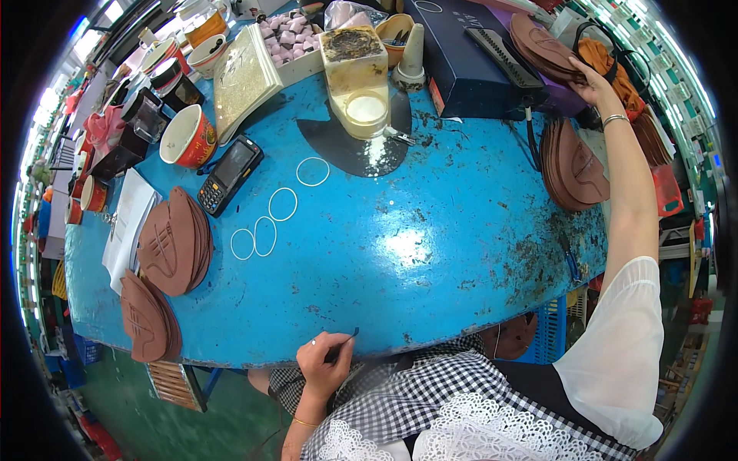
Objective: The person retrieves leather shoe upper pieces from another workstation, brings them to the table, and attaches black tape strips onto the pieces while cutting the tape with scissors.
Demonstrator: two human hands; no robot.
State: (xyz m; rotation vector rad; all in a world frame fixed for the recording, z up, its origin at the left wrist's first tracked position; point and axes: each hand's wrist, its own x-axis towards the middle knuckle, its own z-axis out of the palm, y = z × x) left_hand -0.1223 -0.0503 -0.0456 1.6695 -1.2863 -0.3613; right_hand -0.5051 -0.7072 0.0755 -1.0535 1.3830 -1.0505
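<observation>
Pinching the edge of a brown stack (pixel 538 48) just beyond the right hand (pixel 589 81), curling the left hand (pixel 327 363) around a dark sliver (pixel 356 333), and perhaps risking, through an uneven tug, spilling pieces onto the 2nd stack (pixel 570 169) nearer than that right hand.

At two o'clock, the right hand (pixel 589 83) is on the edge of a brown stack (pixel 538 44) atop a dark blue box (pixel 457 73). Just past six, the curled left hand (pixel 324 365) has a small dark item (pixel 355 333) poking out. On the blue tabletop (pixel 461 200), layered brown pieces (pixel 173 242) lie at nine, a handheld device (pixel 229 175) at ten.
</observation>
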